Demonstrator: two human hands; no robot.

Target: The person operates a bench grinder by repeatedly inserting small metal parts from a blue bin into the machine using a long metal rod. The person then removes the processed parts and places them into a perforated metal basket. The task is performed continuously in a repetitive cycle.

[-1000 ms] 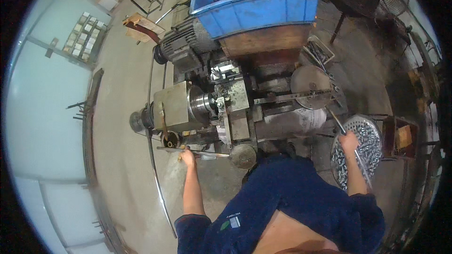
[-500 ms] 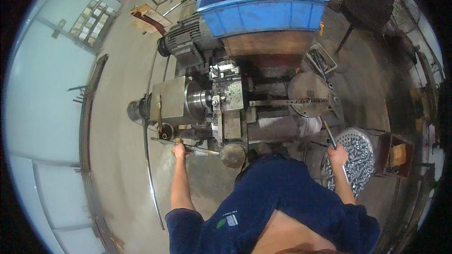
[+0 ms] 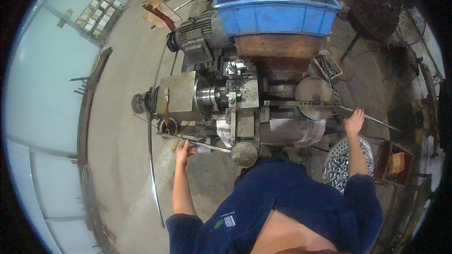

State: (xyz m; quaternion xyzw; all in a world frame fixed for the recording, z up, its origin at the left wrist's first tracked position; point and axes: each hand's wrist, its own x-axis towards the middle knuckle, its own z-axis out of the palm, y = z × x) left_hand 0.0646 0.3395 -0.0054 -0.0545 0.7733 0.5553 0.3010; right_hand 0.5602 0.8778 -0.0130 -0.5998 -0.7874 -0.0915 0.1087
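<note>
A lathe-like machine (image 3: 245,91) with a bare metal spindle (image 3: 207,96) stands in front of me. At its near left side, my left hand (image 3: 185,151) is closed around a slim metal lever (image 3: 214,147) that ends by a round knob (image 3: 244,154). On the right, my right hand (image 3: 354,122) grips a long lever rod (image 3: 376,121), its fingers over the top. That rod runs out from beside a round plate (image 3: 314,96), across which a perforated flat bar (image 3: 296,103) lies. Beneath my right forearm sits a perforated round basket (image 3: 329,153) of small metal parts (image 3: 338,171).
A blue bin (image 3: 278,16) of metal parts rests on a wooden box (image 3: 282,45) behind the machine. An electric motor (image 3: 195,35) stands at the back left. A long rod (image 3: 153,178) slants down at the left. A rusty box (image 3: 395,163) and a fan (image 3: 407,23) are at the right.
My right hand has moved forward and right, and its lever has swung from pointing toward me to pointing right. The left hand stays at its lever. The whole view has shifted slightly.
</note>
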